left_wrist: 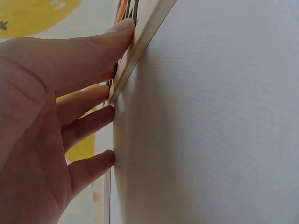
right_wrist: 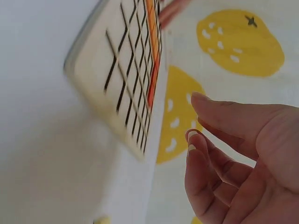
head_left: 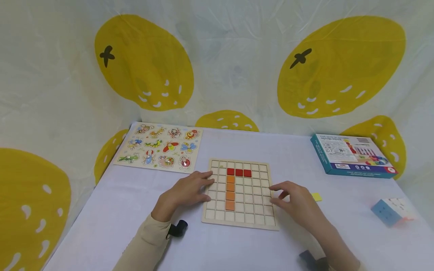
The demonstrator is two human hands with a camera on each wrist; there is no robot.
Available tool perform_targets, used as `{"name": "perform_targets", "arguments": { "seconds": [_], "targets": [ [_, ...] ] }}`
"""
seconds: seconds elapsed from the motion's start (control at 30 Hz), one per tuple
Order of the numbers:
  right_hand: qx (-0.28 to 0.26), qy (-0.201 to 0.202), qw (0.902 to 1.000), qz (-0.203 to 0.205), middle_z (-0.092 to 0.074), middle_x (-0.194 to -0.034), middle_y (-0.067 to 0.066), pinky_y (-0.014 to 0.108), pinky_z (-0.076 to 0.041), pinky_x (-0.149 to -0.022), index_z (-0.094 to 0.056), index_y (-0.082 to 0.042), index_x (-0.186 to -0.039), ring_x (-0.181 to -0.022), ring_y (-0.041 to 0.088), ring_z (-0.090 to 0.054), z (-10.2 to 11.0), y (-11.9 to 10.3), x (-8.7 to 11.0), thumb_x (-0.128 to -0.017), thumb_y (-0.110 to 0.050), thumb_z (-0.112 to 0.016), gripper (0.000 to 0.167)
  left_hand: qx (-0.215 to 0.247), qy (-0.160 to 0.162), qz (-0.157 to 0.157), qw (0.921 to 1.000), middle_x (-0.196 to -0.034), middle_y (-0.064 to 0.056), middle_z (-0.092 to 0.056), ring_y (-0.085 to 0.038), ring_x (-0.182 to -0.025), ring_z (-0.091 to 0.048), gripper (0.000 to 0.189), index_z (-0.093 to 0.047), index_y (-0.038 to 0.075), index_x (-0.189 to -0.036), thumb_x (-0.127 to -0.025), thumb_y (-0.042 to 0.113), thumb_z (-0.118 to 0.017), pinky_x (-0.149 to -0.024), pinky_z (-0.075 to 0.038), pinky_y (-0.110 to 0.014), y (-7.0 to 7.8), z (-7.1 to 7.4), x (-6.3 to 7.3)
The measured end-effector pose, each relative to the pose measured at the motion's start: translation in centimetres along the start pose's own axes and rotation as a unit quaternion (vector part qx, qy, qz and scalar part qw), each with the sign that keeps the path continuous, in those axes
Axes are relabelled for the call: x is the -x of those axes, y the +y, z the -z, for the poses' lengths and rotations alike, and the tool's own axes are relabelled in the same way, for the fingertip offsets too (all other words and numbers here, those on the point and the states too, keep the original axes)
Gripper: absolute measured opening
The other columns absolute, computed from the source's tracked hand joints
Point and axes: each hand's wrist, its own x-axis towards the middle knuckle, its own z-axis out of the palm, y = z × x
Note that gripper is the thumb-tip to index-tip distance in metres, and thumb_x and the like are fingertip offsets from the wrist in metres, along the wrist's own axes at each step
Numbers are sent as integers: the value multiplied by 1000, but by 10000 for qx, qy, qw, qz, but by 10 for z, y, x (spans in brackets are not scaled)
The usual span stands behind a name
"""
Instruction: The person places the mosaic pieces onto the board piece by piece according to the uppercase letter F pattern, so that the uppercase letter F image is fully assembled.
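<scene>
A square wooden grid board (head_left: pixel 249 207) lies on the white-covered table. Three red tiles (head_left: pixel 239 172) form a short row near its top, and several orange tiles (head_left: pixel 230 187) run down a column from the leftmost red one. At the board's left edge, my left hand (head_left: pixel 184 192) rests with spread fingers; its thumb (left_wrist: pixel 100 46) touches the rim in the left wrist view. My right hand (head_left: pixel 296 203) is beside the right edge, fingers loosely bent. Nothing shows between its thumb and fingers (right_wrist: pixel 205 172) in the right wrist view, where it looks apart from the board.
A yellow tile (head_left: pixel 317 197) lies just right of the right hand. An insect picture puzzle (head_left: pixel 159 148) sits at the back left. At the back right is a teal-sided box (head_left: pixel 354 155), with a blue and white cube (head_left: pixel 390 212) nearer the front.
</scene>
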Motion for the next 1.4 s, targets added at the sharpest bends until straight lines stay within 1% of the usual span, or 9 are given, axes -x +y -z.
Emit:
{"name": "perform_targets", "arguments": {
  "seconds": [0.1,0.23,0.33,0.53,0.63,0.87,0.97,1.17,1.4],
  "targets": [
    [169,-143,9991,-357,-72,-118,13,25,-55,-70,-69,-14,-129,-93,21,-65,11,19,0,-86,-27,-82,47,42,1,-23,10000,-166,1,-40,-24,-148,-43,63,-59,19,-145,-89,38,-79,-113,-48,-46,0,0,0],
    [401,-412,9958,-715,-67,-130,20,35,-60,-73,-65,-13,-135,-90,20,-68,21,45,1,-85,-34,-82,57,76,1,-32,10000,-165,1,-40,-24,-148,-44,63,-59,19,-145,-89,36,-79,-113,-48,-46,0,0,0],
    [567,-596,9930,-845,-66,-132,24,40,-61,-75,-65,-11,-134,-87,19,-67,23,61,0,-83,-36,-84,60,69,5,-18,10000,-165,1,-40,-24,-148,-44,63,-59,19,-145,-88,36,-79,-113,-49,-45,0,0,0],
    [633,-949,9880,-1043,-63,-135,27,52,-60,-86,-64,-8,-135,-95,27,-67,20,80,-3,-83,-34,-84,62,27,-9,34,10000,-166,1,-39,-24,-149,-42,63,-58,19,-146,-89,37,-79,-114,-48,-47,1,2,-1],
    [573,-1003,9874,-1084,-62,-134,27,52,-61,-90,-64,-8,-135,-95,26,-66,19,86,-3,-83,-30,-84,59,17,-15,48,10000,-166,2,-39,-24,-149,-42,63,-58,20,-146,-89,38,-78,-114,-48,-47,1,2,-1],
    [328,-988,9881,-1131,-68,-121,21,35,-63,-77,-70,-8,-123,-89,21,-61,16,92,-6,-85,-21,-83,42,-8,-25,8,10000,-166,2,-39,-24,-149,-42,63,-58,19,-146,-89,37,-78,-113,-49,-46,-1,0,-2],
    [295,-1021,9871,-1198,-69,-114,19,33,-61,-74,-70,-5,-119,-87,21,-60,15,93,-8,-86,-22,-82,39,-21,-17,-15,10000,-166,2,-39,-23,-149,-43,63,-58,19,-146,-89,38,-78,-114,-48,-45,-1,-1,-2],
    [173,-1004,9856,-1349,-71,-109,17,36,-60,-77,-68,-1,-119,-89,22,-60,15,92,-8,-88,-25,-80,40,46,15,-36,10000,-166,1,-39,-24,-148,-43,63,-58,19,-146,-89,37,-78,-112,-49,-45,-2,-2,-1],
    [-28,-476,9916,-1206,-71,-114,21,43,-63,-86,-70,-4,-112,-95,27,-66,16,87,-5,-90,-17,-78,27,74,42,-40,10000,-165,1,-40,-25,-149,-42,63,-58,18,-146,-89,37,-78,-112,-49,-47,-2,-3,0]
  ]
}}
